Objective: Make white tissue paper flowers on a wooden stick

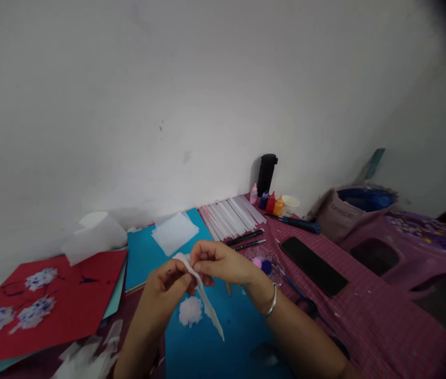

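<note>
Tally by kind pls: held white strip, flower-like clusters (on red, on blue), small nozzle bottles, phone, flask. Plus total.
White strip, held: 1
Blue-and-white clusters on red sheet: 3
Pale cluster on blue sheet: 1
Small bottles (pink, dark blue, red, orange): 4
Phone: 1
Black flask: 1
Total: 11
</note>
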Demonstrator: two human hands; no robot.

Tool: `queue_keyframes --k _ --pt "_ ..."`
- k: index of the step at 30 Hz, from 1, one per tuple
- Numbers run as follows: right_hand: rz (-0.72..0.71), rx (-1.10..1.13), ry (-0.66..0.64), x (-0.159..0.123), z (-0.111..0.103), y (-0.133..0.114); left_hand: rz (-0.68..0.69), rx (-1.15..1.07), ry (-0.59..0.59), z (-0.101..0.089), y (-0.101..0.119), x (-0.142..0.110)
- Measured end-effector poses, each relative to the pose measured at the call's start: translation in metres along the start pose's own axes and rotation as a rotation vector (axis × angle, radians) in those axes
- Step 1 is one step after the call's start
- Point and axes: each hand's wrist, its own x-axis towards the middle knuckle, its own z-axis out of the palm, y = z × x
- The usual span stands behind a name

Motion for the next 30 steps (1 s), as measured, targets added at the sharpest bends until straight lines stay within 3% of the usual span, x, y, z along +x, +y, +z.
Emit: queue_keyframes --k 5,12,22,30 --pt "-0.008 0.015 0.007 -0.001 0.000 -0.004 -0.004 -0.072 0.005 0.003 0.001 0.000" --pt "-0.002 0.013 -0.007 -0.002 0.002 -0.004 -0.023 0.015 0.064 0.005 0.002 -0.001" --pt "-0.034 0.042 -0.018 0.000 -0.002 0.003 -0.034 -0.189 -0.030 0.000 -0.003 -0.001" --pt "-0.013 0.027 -0.021 0.002 -0.002 0.006 -0.039 -0.166 -0.049 0.000 -0.006 0.000"
